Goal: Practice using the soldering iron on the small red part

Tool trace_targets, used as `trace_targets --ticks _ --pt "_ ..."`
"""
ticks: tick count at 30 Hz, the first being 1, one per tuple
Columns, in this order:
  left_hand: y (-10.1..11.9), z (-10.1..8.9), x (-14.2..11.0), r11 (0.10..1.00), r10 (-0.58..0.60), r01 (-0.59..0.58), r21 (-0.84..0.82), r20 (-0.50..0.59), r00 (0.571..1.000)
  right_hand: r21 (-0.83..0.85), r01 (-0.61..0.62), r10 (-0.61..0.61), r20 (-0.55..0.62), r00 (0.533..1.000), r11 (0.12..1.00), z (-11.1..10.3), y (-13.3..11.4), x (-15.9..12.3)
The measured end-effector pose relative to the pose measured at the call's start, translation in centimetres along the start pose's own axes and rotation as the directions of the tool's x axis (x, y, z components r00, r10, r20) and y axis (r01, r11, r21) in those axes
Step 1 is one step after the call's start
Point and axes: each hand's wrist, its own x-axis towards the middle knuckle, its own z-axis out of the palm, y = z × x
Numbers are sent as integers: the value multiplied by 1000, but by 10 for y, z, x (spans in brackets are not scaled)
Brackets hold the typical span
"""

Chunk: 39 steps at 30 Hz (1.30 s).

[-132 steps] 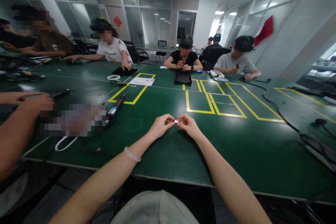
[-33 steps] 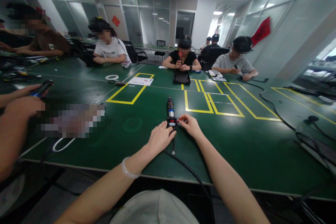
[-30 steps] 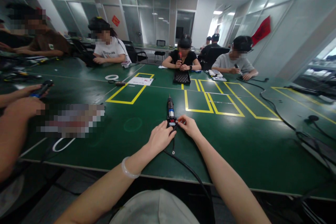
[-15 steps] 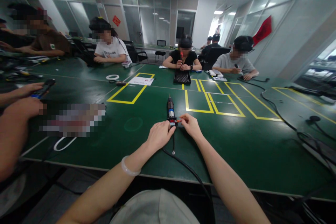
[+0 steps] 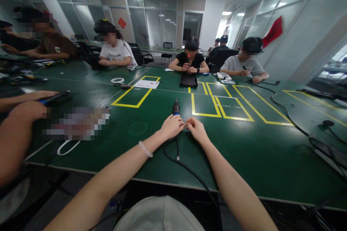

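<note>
An electric screwdriver [image 5: 176, 108] lies on the green table with its thin bit pointing away from me; dark, silver and blue parts show. My left hand [image 5: 172, 127] is closed over its rear half and hides that part. Just to the right, my right hand [image 5: 195, 129] has thumb and forefinger pinched close to my left fingertips. Whatever is in that pinch is too small to make out. From under my left hand runs a black cable [image 5: 193, 171], looping towards the table's front edge. A short wire with a metal ring terminal [image 5: 178, 158] hangs beside the loop.
Yellow tape outlines [image 5: 206, 114] mark the green table [image 5: 244, 155]. At left, a co-worker's hands [image 5: 27, 110] hold a dark tool near a blurred-out item [image 5: 78, 122]. A white tape roll [image 5: 117, 80] and black tray [image 5: 189, 80] lie farther back, where people sit.
My left hand has slid forward and now covers the screwdriver's rear parts that showed before. The cable's loop has shifted left. My right hand stays nearly in place; the orange-red piece at its fingertips is hidden.
</note>
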Motion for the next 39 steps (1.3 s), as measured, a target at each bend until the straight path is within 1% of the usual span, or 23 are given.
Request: trace_targets --ticks 2,4,6,9,13,17,22,24,26,28,31,34,37,39 --pt "-3 0 -5 1000 -6 7 5 -4 1000 48 3 -3 -3 1000 999 0 2 1" --pt "-12 -3 -14 1000 10 -10 0 -3 1000 83 2 -1 -8 1000 997 0 2 2" --pt "-25 -8 -26 999 30 -30 -10 -2 1000 94 -2 2 -2 1000 996 0 2 2" --pt "-51 -20 -47 999 38 -38 -18 19 999 86 3 -5 20 1000 996 0 1 1" --pt "-92 -36 -78 999 -22 20 30 77 997 79 0 -3 36 999 997 2 -1 -1" --pt "-142 -50 -107 993 -109 101 64 135 985 66 -16 13 53 999 998 3 -3 -2" --pt "-207 -66 -136 988 -110 86 125 198 974 62 -22 18 71 997 998 4 -4 -2" --pt "-228 -72 -144 982 -116 81 173 205 972 63 -22 17 78 997 998 4 -4 -3" --pt "-244 -77 -150 972 -132 86 219 207 969 64 -24 19 84 996 998 4 -4 -3" --pt "-253 -81 -153 963 -150 95 251 208 967 64 -28 23 87 996 998 4 -5 -3" --pt "-257 -86 -155 958 -172 115 264 202 964 57 -32 27 87 996 998 3 -7 -4" --pt "-251 -90 -154 952 -236 192 238 171 957 44 -29 25 86 996 999 2 -8 -4" --pt "-241 -92 -154 930 -330 295 218 148 932 42 -25 21 86 996 999 2 -8 -4" --pt "-235 -94 -154 927 -351 324 190 131 927 51 -29 25 87 996 998 2 -7 -4"
